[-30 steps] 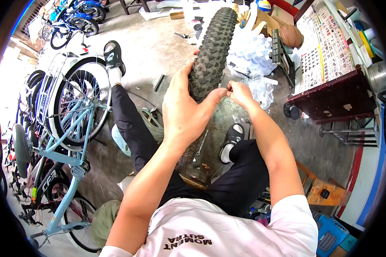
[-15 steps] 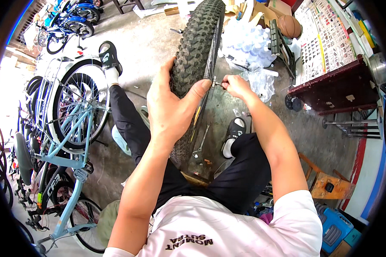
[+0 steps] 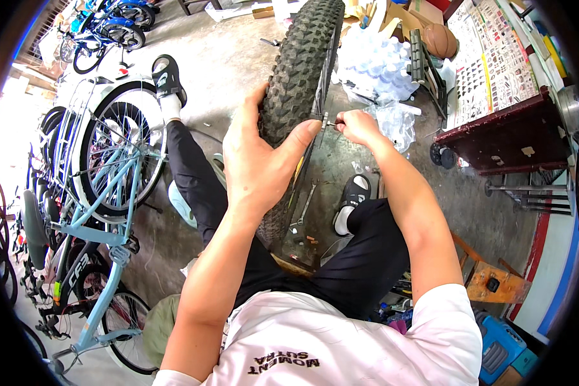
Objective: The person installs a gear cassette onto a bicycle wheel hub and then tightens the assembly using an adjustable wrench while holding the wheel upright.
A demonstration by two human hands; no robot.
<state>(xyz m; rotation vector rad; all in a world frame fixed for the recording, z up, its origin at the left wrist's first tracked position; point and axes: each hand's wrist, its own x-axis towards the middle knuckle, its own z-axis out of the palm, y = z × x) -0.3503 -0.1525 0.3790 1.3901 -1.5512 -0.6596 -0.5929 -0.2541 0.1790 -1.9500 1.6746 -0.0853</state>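
A bicycle wheel [image 3: 305, 61] with a knobby black tyre stands upright between my knees, seen nearly edge-on. My left hand [image 3: 264, 161] spans the tyre, fingers on its left side and thumb reaching over to the right side. Just right of the wheel, my right hand [image 3: 359, 127] has its fingers closed in a pinch on a small thin metal piece [image 3: 330, 122], whose end meets the wheel's side near my left thumb. What kind of piece it is cannot be made out. The wheel's far side is hidden by the tyre.
A wrench [image 3: 307, 204] lies on the floor right of the wheel, beside small scraps. Several bicycles [image 3: 112, 151] crowd the left. Clear plastic bags [image 3: 376, 67], a basketball [image 3: 440, 41] and a dark red wheeled cabinet [image 3: 508, 138] stand to the right, with a wooden stool [image 3: 495, 283] nearer me.
The right hand's pinching fingers have shifted slightly at the metal piece. My left hand keeps its hold on the tyre, and the whole view has moved a little.
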